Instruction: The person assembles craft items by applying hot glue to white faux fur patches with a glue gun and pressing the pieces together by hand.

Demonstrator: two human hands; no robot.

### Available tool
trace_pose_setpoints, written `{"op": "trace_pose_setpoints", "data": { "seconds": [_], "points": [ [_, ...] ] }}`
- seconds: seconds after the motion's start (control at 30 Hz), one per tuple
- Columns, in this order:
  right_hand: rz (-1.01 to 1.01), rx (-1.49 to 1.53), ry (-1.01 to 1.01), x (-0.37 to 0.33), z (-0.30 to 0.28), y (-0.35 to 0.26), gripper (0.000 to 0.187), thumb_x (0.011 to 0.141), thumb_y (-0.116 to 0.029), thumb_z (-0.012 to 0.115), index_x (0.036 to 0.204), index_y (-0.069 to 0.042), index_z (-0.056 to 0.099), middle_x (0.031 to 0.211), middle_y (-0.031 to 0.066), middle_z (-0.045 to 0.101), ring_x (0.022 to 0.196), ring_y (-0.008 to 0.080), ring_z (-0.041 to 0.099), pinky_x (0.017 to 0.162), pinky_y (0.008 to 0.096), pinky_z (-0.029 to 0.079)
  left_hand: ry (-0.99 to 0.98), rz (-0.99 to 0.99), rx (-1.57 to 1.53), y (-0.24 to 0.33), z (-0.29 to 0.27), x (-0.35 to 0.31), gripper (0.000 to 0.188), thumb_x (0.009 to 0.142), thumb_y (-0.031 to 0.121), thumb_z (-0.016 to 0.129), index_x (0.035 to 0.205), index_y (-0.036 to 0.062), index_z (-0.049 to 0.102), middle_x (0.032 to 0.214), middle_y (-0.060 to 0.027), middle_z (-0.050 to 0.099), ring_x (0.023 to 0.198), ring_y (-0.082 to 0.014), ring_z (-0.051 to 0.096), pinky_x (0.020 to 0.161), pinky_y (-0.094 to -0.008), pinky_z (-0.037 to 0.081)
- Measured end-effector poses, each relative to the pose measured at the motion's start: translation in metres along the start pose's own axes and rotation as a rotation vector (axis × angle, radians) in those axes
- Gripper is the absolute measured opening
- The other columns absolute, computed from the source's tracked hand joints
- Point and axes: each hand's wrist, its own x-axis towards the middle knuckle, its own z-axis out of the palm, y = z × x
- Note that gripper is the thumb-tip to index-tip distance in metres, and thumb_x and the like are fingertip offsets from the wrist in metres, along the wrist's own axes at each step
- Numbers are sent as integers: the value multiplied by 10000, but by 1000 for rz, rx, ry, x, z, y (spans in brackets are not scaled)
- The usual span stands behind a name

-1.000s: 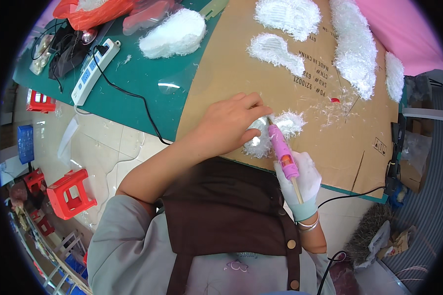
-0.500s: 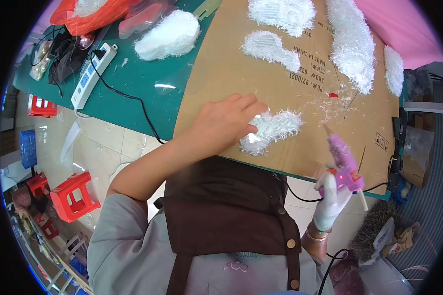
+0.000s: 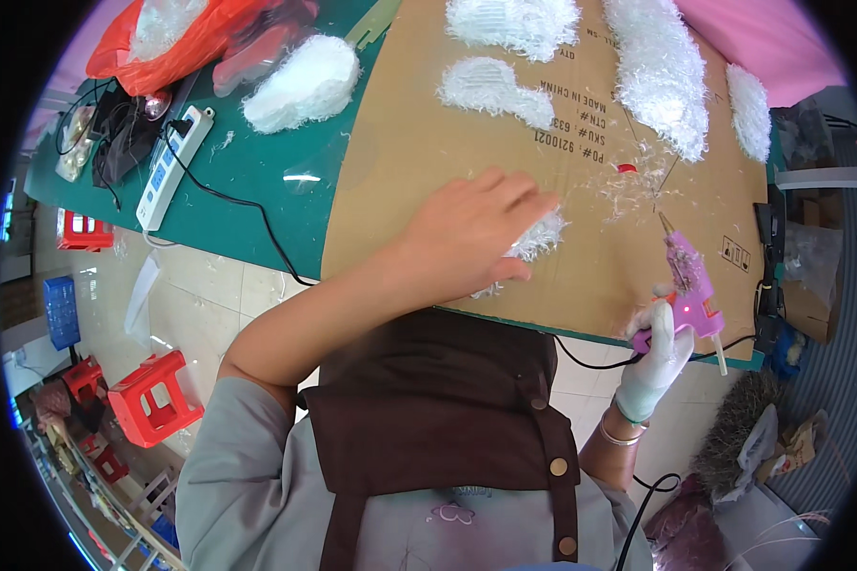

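The left hand (image 3: 481, 228) covers most of a white tufted piece (image 3: 543, 236), thumb and fingers spread; contact under the palm cannot be confirmed. The piece lies near the close edge of the cardboard (image 3: 400, 181), which presumably shields the green table (image 3: 248, 171). Well apart, the gloved right hand (image 3: 659, 357) grips a purple glue gun (image 3: 692, 285), nozzle forward, apparently to keep its tip clear.

1 purple glue gun (image 3: 692, 283) tilts, glue stick (image 3: 721, 354) protruding behind; 1 fluffy white piece (image 3: 543, 236) lies mostly covered on cardboard (image 3: 400, 181).
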Motion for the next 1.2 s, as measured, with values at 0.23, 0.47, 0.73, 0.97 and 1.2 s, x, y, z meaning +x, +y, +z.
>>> {"op": "trace_pose_setpoints", "data": {
  "seconds": [0.23, 0.47, 0.73, 0.97, 1.2],
  "points": [
    [41, 19, -32, -6, 4, 5, 289, 999, -222, 592, 1053, 61, 603, 664, 22, 534, 585, 96, 501, 603, 243, 436, -173, 33, 120, -4, 15, 5, 515, 774, 294, 815, 1232, 115, 662, 1148, -19, 603, 1065, -221, 570, 820, -391, 469],
    [34, -14, -70, -8, 4, 6, 293, 976, -162, 637, 1172, 52, 593, 780, 23, 582, 591, 88, 521, 608, 243, 454, -92, 2, 92, -1, 19, 3, 422, 790, 258, 795, 1190, 186, 681, 1121, -28, 618, 1062, -225, 575, 806, -417, 455],
    [24, -19, -56, -4, -1, 6, 259, 957, -130, 589, 1152, 39, 595, 761, 40, 590, 590, 80, 509, 611, 231, 450, 13, -154, -463, -43, -29, -8, 464, 848, 253, 792, 1264, 128, 628, 1208, -110, 598, 1147, -330, 571, 942, -429, 496],
    [-2, 3, -51, 10, 5, 1, 278, 972, -226, 566, 816, 1, 609, 691, 41, 569, 622, 105, 517, 641, 244, 450, -86, -228, 7, -22, -19, -51, 802, 688, 392, 891, 1349, 70, 571, 1229, -128, 576, 1124, -323, 577, 952, -417, 463],
    [-24, 15, -113, 14, 9, 5, 288, 989, -204, 619, 1118, 53, 631, 654, 2, 558, 599, 80, 511, 671, 243, 471, 66, -330, -146, -25, -17, -35, 721, 705, 345, 896, 1299, 92, 577, 1189, -122, 571, 1098, -341, 583, 924, -419, 480]
  ]
}}
